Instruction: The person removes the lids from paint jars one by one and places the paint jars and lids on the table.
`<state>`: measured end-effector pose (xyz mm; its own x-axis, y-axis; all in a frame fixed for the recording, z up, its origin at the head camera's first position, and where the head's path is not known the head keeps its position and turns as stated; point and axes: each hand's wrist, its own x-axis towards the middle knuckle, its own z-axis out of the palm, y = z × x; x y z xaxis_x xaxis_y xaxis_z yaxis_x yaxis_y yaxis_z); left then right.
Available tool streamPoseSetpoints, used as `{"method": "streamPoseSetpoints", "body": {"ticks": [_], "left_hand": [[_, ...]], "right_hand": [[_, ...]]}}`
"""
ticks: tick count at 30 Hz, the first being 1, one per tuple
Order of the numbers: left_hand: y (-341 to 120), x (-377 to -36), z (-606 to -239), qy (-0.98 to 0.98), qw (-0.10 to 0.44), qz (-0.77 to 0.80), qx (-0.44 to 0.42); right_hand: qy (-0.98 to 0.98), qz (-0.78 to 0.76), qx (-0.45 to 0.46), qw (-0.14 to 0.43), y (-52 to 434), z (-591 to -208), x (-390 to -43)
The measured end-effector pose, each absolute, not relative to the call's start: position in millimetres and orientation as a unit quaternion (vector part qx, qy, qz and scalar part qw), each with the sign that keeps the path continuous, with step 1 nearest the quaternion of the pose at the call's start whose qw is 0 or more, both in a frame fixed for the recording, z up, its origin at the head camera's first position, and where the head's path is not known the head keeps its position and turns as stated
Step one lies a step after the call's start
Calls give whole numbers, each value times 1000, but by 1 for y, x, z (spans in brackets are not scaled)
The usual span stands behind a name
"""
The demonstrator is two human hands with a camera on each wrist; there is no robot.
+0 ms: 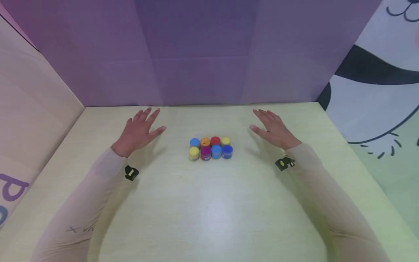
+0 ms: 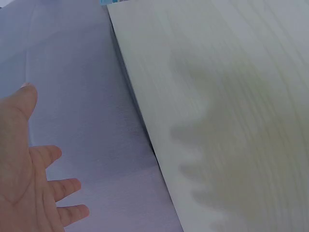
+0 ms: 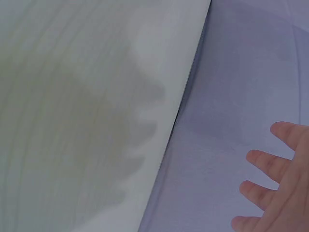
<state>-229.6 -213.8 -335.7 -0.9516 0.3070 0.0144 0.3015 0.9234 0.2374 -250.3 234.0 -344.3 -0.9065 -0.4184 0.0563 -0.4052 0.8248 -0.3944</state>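
Several small coloured pots stand in two tight rows at the middle of the pale wooden table (image 1: 209,218): blue (image 1: 194,142), orange (image 1: 205,142), red (image 1: 215,141) and yellow (image 1: 225,140) behind, yellow (image 1: 194,153), magenta (image 1: 205,153), light blue (image 1: 216,151) and dark blue (image 1: 227,151) in front. My left hand (image 1: 139,131) hovers flat to the left of them, fingers (image 2: 46,157) spread, holding nothing. To their right my right hand (image 1: 273,128) does the same, its fingers (image 3: 263,162) straight. Both cast shadows on the table.
A purple wall (image 1: 199,54) closes the table's far edge. A pink panel (image 1: 29,109) stands along the left side. To the right hangs a cloth with a cartoon animal (image 1: 379,83). Black wrist straps (image 1: 131,173) sit on both sleeves.
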Motion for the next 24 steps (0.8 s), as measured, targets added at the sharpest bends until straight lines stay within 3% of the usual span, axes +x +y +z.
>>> {"method": "streamPoseSetpoints", "body": {"ticks": [14,24], "left_hand": [[-204,-223,-339,976,-6,127,178],[-198,-217,-341,971,4,143,194]], "right_hand": [[938,-231,-257,5,221,-347,-242],[933,-247,-258,49,203,-351,-235]]}}
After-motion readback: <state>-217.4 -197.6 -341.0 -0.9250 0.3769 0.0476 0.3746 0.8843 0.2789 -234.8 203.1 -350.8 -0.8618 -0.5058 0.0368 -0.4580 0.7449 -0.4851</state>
